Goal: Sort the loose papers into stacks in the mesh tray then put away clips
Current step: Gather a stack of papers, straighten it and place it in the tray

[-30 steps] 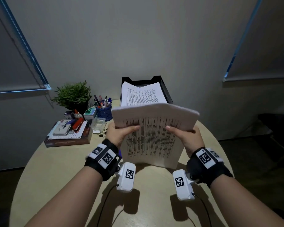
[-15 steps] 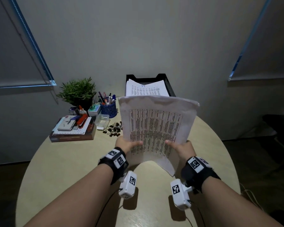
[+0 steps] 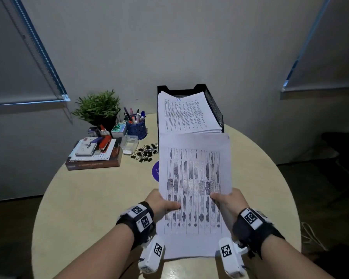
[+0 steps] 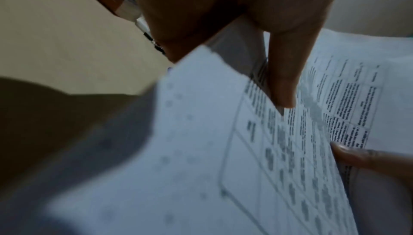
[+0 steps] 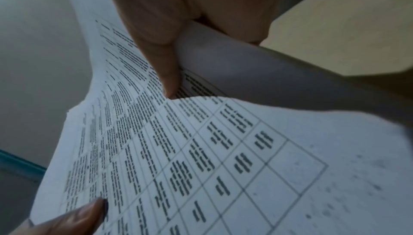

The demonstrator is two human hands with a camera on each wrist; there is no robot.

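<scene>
A sheaf of printed table sheets [image 3: 193, 178] is held up over the round table in front of me. My left hand [image 3: 161, 204] pinches its left edge, thumb on the printed face [image 4: 281, 86]. My right hand [image 3: 228, 202] pinches the right edge the same way, thumb on top [image 5: 165, 72]. The sheaf [image 5: 201, 150] bends a little between the hands. Beyond it the black mesh tray [image 3: 214, 105] holds a stack of similar sheets [image 3: 185, 115]. A heap of black binder clips [image 3: 146, 153] lies on the table left of the sheaf.
At the back left stand a potted plant [image 3: 98, 109], a blue pen cup [image 3: 136, 125], a small clear box [image 3: 130, 144] and a book pile with a stapler [image 3: 95, 154]. A purple disc [image 3: 156, 172] peeks out beside the sheaf. The beige table [image 3: 89, 208] reaches the wall.
Both hands have drawn the sheaf toward me and lowered it, sliding their hold from mid-sheet to the lower half. The tray stack and the clip heap have come into full view.
</scene>
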